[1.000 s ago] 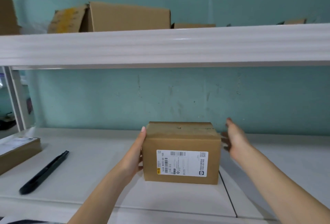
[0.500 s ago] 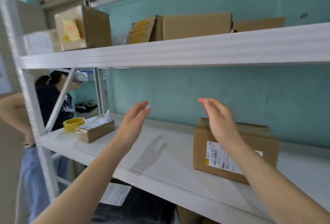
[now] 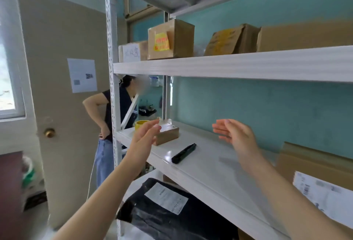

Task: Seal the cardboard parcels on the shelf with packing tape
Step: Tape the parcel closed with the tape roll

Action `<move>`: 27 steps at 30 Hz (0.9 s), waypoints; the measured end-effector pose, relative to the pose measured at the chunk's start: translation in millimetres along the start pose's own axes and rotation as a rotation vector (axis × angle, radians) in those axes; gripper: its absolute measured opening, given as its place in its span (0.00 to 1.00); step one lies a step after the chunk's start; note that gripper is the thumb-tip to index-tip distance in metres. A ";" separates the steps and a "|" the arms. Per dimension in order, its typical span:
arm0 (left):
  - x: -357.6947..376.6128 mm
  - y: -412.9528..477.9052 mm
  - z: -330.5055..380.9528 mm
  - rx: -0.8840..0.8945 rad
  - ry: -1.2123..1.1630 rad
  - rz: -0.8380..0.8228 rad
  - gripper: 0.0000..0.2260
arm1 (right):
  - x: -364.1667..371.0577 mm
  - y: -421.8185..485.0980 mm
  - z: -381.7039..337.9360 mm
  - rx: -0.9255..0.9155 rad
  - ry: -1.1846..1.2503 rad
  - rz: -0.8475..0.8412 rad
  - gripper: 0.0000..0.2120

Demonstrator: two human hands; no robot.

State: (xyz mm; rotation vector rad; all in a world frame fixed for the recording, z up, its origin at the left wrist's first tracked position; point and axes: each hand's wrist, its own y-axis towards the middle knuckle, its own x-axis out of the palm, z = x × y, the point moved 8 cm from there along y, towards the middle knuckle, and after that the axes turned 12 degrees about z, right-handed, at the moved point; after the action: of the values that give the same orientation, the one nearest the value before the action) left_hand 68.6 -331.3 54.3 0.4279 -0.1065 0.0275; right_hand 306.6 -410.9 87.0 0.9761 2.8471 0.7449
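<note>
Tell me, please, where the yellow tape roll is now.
In the head view, the yellow tape roll sits at the left end of the middle shelf, beside the small parcel, just beyond the left hand.

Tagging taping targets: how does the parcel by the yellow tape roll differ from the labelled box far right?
The small parcel is low and flat; the big box stands taller. The small parcel's label lies on top; the big box's is on its front face. The small parcel sits at the far end beside the yellow tape roll; the big box is nearest, cut by the frame. Both are brown cardboard on one shelf.
</note>
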 end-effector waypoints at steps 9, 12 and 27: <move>-75.7 73.0 -24.1 -0.003 -0.026 0.004 0.07 | 96.2 18.7 31.4 0.071 0.075 0.031 0.15; -104.7 104.2 -39.9 -0.017 -0.025 0.002 0.07 | 132.2 27.1 42.9 0.080 0.066 0.036 0.16; -132.1 242.3 -140.2 -0.019 0.166 -0.036 0.07 | 249.9 102.4 99.5 0.121 -0.010 -0.017 0.24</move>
State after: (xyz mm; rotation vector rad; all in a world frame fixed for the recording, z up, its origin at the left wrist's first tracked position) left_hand -61.0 -53.2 13.2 0.4069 0.0644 0.0267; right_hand 183.4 -151.1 74.0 0.9653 2.9169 0.5706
